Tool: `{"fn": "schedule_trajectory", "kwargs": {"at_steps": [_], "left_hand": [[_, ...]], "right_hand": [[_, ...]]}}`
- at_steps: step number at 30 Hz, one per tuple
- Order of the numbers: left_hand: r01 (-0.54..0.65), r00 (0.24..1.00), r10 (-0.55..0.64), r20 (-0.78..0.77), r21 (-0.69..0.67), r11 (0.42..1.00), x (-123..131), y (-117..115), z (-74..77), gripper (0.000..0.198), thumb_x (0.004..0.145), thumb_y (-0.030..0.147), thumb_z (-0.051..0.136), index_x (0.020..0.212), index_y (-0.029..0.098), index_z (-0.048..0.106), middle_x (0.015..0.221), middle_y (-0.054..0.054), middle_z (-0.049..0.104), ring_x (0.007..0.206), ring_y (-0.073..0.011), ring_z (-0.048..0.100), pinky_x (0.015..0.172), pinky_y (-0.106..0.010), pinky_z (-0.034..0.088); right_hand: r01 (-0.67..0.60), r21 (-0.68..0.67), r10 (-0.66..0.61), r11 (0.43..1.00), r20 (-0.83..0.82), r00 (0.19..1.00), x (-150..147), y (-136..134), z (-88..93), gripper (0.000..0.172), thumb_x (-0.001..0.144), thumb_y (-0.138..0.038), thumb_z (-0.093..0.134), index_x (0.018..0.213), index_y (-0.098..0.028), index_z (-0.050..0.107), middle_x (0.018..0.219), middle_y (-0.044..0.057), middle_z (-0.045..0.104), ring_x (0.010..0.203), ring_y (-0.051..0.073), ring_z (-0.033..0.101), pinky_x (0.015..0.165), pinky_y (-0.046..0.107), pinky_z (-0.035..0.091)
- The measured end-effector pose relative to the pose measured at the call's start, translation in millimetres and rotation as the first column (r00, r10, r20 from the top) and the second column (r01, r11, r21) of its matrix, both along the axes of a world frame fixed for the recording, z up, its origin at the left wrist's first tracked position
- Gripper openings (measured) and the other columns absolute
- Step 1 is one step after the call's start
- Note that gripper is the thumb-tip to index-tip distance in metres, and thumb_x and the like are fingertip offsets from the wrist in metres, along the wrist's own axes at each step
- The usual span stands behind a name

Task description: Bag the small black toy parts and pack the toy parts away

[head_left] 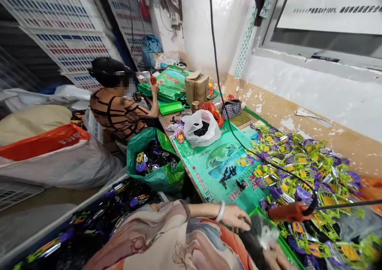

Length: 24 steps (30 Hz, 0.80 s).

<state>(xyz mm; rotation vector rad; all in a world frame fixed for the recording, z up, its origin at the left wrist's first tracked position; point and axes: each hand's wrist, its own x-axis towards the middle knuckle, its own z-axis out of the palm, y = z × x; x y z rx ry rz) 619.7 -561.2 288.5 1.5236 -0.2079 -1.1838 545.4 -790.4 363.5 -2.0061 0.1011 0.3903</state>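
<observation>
My left hand point(237, 217), a pale bangle on its wrist, lies palm down at the near edge of the green table sheet point(215, 162), fingers stretched toward a dark and white blurred piece point(262, 233). My right hand point(276, 259) sits low, just under that piece, smeared by motion; whether it grips the piece is unclear. An orange hand tool point(289, 212) hangs on a black cable point(227, 115) just above both hands. A big heap of purple, yellow and green plastic toy parts point(304, 166) covers the table to the right.
A seated co-worker point(119, 107) at the far end holds a small red tool point(153, 80). A white bag point(201, 127), a cardboard box point(196, 88) and a green tray point(170, 107) stand on the table. A green sack of parts point(155, 158) and large sacks point(59, 158) lie left.
</observation>
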Motion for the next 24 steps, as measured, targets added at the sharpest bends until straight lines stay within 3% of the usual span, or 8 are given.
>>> {"fn": "schedule_trajectory", "kwargs": {"at_steps": [2, 5, 8, 11, 13, 16, 20, 24], "left_hand": [[-0.087, 0.996, 0.084, -0.033, -0.102, 0.991, 1.1, 8.7, 5.3, 0.047, 0.077, 0.031, 0.069, 0.123, 0.02, 0.062, 0.075, 0.002, 0.062, 0.057, -0.0123, 0.058, 0.057, -0.025, 0.047], [-0.364, 0.928, 0.366, 0.067, -0.041, 0.93, 6.9, 29.3, 1.1, 0.03, 0.072, 0.017, 0.069, 0.102, 0.014, 0.069, 0.068, 0.003, 0.059, 0.054, -0.0086, 0.052, 0.056, -0.021, 0.042], [-0.556, 0.831, 0.555, 0.046, 0.037, 0.83, 15.2, 49.6, -20.9, 0.021, 0.07, 0.012, 0.068, 0.091, 0.012, 0.068, 0.068, 0.003, 0.061, 0.058, -0.0091, 0.052, 0.058, -0.021, 0.044], [-0.664, 0.744, 0.668, 0.011, 0.123, 0.738, 19.3, 61.9, -46.9, 0.018, 0.076, 0.012, 0.065, 0.093, 0.012, 0.065, 0.073, 0.001, 0.062, 0.061, -0.0088, 0.054, 0.06, -0.021, 0.046], [-0.711, 0.691, 0.723, -0.011, 0.169, 0.682, 19.2, 66.4, -59.7, 0.015, 0.077, 0.012, 0.065, 0.091, 0.011, 0.063, 0.075, -0.001, 0.063, 0.062, -0.0083, 0.055, 0.06, -0.021, 0.047], [-0.734, 0.654, 0.755, -0.048, 0.2, 0.649, 17.1, 71.3, -72.1, 0.021, 0.074, 0.009, 0.069, 0.093, 0.011, 0.062, 0.08, -0.002, 0.066, 0.063, -0.0076, 0.057, 0.063, -0.021, 0.049], [-0.714, 0.667, 0.74, -0.086, 0.208, 0.669, 16.2, 73.9, -86.1, 0.03, 0.074, 0.005, 0.068, 0.102, 0.01, 0.062, 0.087, -0.004, 0.068, 0.065, -0.0066, 0.058, 0.069, -0.022, 0.051], [-0.688, 0.701, 0.711, -0.047, 0.218, 0.693, 14.3, 68.0, -92.3, 0.037, 0.076, 0.005, 0.066, 0.111, 0.009, 0.059, 0.09, -0.005, 0.068, 0.068, -0.0081, 0.059, 0.072, -0.024, 0.052]], "right_hand": [[0.066, 0.034, -0.065, 0.997, -0.02, 0.998, 9.5, 36.4, -20.5, 0.038, 0.077, -0.058, 0.068, 0.065, -0.022, 0.07, 0.109, 0.006, 0.071, 0.107, 0.03, 0.063, 0.087, 0.034, 0.05], [0.148, 0.191, -0.149, 0.97, -0.011, 0.989, 42.9, 88.1, -57.2, 0.036, 0.068, -0.051, 0.071, 0.055, -0.019, 0.064, 0.099, 0.008, 0.071, 0.098, 0.028, 0.062, 0.085, 0.033, 0.047], [0.204, 0.306, -0.197, 0.93, -0.054, 0.979, 71.8, 129.5, -95.1, 0.031, 0.06, -0.043, 0.076, 0.053, -0.019, 0.057, 0.071, 0.002, 0.062, 0.075, 0.019, 0.056, 0.073, 0.03, 0.045], [0.267, 0.355, -0.23, 0.896, -0.144, 0.962, 82.6, 157.2, -126.1, 0.032, 0.054, -0.043, 0.076, 0.066, -0.02, 0.057, 0.065, -0.001, 0.06, 0.066, 0.017, 0.054, 0.066, 0.03, 0.046], [0.301, 0.369, -0.239, 0.879, -0.205, 0.949, 83.2, 166.7, -139.7, 0.039, 0.054, -0.045, 0.074, 0.08, -0.021, 0.059, 0.075, 0.001, 0.066, 0.068, 0.018, 0.058, 0.063, 0.031, 0.049], [0.331, 0.38, -0.229, 0.864, -0.287, 0.93, 82.7, 168.1, -151.4, 0.053, 0.053, -0.044, 0.073, 0.098, -0.02, 0.059, 0.089, 0.005, 0.07, 0.074, 0.02, 0.062, 0.064, 0.032, 0.052], [0.31, 0.357, -0.181, 0.881, -0.35, 0.919, 85.3, 155.7, -159.6, 0.057, 0.056, -0.041, 0.073, 0.105, -0.018, 0.06, 0.094, 0.007, 0.071, 0.08, 0.021, 0.064, 0.066, 0.032, 0.054], [0.166, 0.289, -0.064, 0.943, -0.331, 0.941, 94.0, 144.5, -157.6, 0.047, 0.062, -0.037, 0.071, 0.104, -0.016, 0.063, 0.095, 0.005, 0.071, 0.082, 0.019, 0.063, 0.07, 0.029, 0.05]]}}
